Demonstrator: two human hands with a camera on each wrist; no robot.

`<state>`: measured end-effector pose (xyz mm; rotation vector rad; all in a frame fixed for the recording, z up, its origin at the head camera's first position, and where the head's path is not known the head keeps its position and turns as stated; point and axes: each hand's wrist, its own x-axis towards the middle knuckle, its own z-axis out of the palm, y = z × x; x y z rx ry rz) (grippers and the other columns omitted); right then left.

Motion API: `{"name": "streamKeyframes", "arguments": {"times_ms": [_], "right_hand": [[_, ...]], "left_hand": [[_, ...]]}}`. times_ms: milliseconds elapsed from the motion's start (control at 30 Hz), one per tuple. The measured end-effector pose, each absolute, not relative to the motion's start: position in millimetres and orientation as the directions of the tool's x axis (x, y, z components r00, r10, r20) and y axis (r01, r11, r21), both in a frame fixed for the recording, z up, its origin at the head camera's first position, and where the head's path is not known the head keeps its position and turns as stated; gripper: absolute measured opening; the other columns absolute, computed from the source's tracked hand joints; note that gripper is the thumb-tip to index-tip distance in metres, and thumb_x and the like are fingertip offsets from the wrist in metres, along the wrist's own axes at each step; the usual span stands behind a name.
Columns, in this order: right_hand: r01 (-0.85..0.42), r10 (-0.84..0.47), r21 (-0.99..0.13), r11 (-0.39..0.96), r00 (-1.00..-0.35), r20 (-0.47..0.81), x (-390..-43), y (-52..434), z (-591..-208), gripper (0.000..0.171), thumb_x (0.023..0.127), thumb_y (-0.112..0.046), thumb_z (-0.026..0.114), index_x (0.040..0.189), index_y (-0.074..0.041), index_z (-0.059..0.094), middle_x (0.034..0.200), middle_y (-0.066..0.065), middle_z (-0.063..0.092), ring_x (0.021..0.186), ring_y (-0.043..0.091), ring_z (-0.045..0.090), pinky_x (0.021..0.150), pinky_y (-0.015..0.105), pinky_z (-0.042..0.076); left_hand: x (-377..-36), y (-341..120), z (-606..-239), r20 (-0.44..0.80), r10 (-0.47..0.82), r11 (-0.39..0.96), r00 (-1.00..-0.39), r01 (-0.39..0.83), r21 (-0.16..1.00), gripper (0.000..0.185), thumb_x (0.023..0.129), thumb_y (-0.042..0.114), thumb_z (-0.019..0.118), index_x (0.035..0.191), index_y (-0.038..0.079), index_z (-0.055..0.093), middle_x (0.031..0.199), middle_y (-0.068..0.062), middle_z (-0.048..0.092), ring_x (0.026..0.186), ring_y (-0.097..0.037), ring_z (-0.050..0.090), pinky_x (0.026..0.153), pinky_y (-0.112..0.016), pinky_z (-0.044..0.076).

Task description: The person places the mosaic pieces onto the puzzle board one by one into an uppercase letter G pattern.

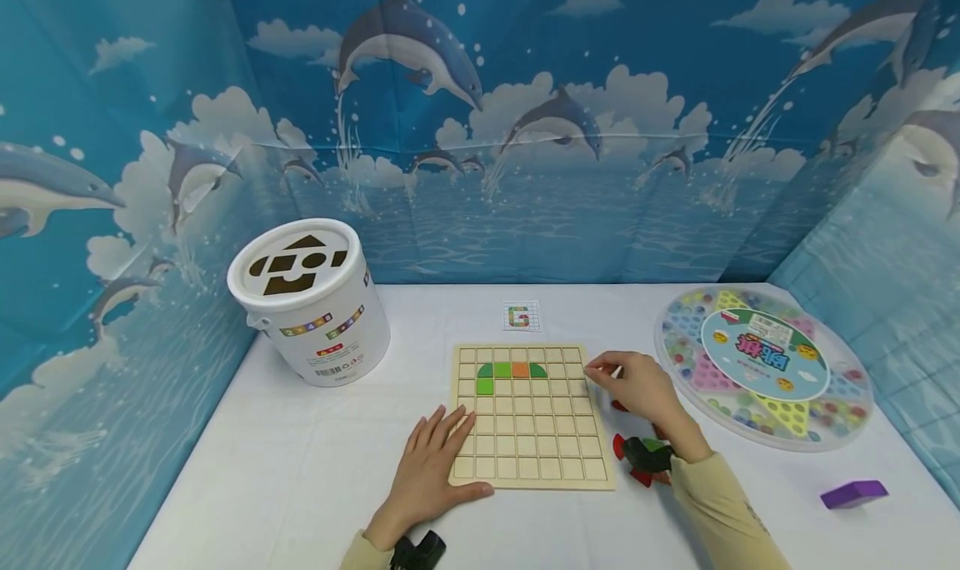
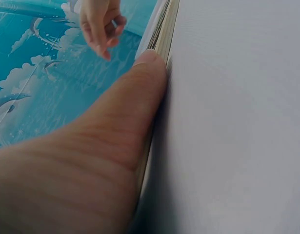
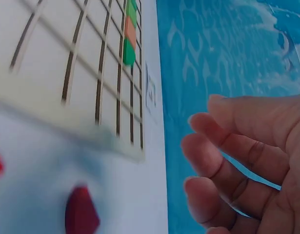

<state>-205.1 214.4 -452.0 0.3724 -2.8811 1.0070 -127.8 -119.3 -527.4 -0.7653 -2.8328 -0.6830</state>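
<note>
A wooden grid board (image 1: 551,447) lies on the white table. In its upper left cells sit a dark green rounded-corner tile (image 1: 486,370), a light green square (image 1: 503,370), an orange square (image 1: 521,370) and another dark green rounded-corner tile (image 1: 537,371). Below the left one is a second light green square (image 1: 485,386). My left hand (image 1: 431,462) rests with spread fingers on the board's lower left edge, its thumb along the near side. Above the board's right edge hovers my right hand (image 1: 636,384), fingers loosely bent; the right wrist view shows nothing between them.
Loose red pieces (image 1: 618,446) and a green piece (image 1: 654,444) lie right of the board, partly hidden by my right wrist. A pattern card (image 1: 521,316) lies behind it. Around stand a white bucket (image 1: 330,337), a round marble game box (image 1: 765,362) and a purple block (image 1: 853,494).
</note>
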Motion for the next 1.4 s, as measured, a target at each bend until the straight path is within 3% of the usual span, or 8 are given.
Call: {"name": "streamKeyframes", "arguments": {"times_ms": [133,500,700,1067,1400], "right_hand": [[-0.175,-0.172,-0.589,0.789,-0.983,0.061,-192.7,241.2,-449.1,0.020,0.090,-0.030,0.067,0.096,-0.012,0.073,0.070,-0.002,0.062,0.057,0.015,0.050,0.046,0.031,0.040],[0.027,-0.104,-0.523,0.852,-0.970,-0.219,-160.3,294.3,-446.6,0.029,0.084,-0.028,0.072,0.103,-0.006,0.070,0.086,0.001,0.061,0.068,0.019,0.050,0.056,0.032,0.041],[0.061,-0.065,-0.479,0.876,-0.968,-0.242,-154.3,305.8,-452.5,0.034,0.082,-0.030,0.074,0.104,-0.005,0.069,0.089,0.002,0.061,0.074,0.020,0.050,0.060,0.032,0.042],[0.083,-0.031,-0.457,0.886,-0.971,-0.236,-147.4,310.8,-458.2,0.029,0.079,-0.034,0.077,0.092,-0.009,0.069,0.083,0.000,0.060,0.074,0.021,0.049,0.059,0.032,0.040],[0.095,-0.004,-0.437,0.895,-0.975,-0.220,-141.9,310.4,-462.7,0.033,0.080,-0.036,0.076,0.091,-0.008,0.064,0.081,0.001,0.058,0.072,0.022,0.048,0.061,0.036,0.039]], "left_hand": [[-128.7,-118.5,-527.8,0.236,0.446,0.771,-0.863,0.505,0.389,0.093,0.077,0.069,0.059,0.148,0.015,0.035,0.151,-0.005,0.031,0.139,-0.033,0.019,0.109,-0.052,0.013],[-128.9,-119.6,-529.7,0.243,0.446,0.772,-0.862,0.507,0.383,0.094,0.077,0.070,0.059,0.148,0.015,0.035,0.151,-0.005,0.031,0.139,-0.033,0.019,0.110,-0.051,0.013],[-129.1,-119.7,-529.9,0.240,0.445,0.773,-0.863,0.505,0.384,0.093,0.077,0.070,0.058,0.148,0.014,0.035,0.151,-0.005,0.031,0.139,-0.033,0.019,0.110,-0.052,0.012],[-129.2,-118.9,-530.8,0.231,0.448,0.780,-0.864,0.504,0.371,0.093,0.077,0.070,0.058,0.149,0.015,0.035,0.151,-0.004,0.030,0.140,-0.032,0.018,0.110,-0.051,0.012],[-129.5,-119.7,-531.9,0.238,0.448,0.782,-0.862,0.506,0.364,0.093,0.077,0.072,0.056,0.149,0.016,0.034,0.152,-0.004,0.030,0.140,-0.031,0.018,0.110,-0.050,0.012]]}}
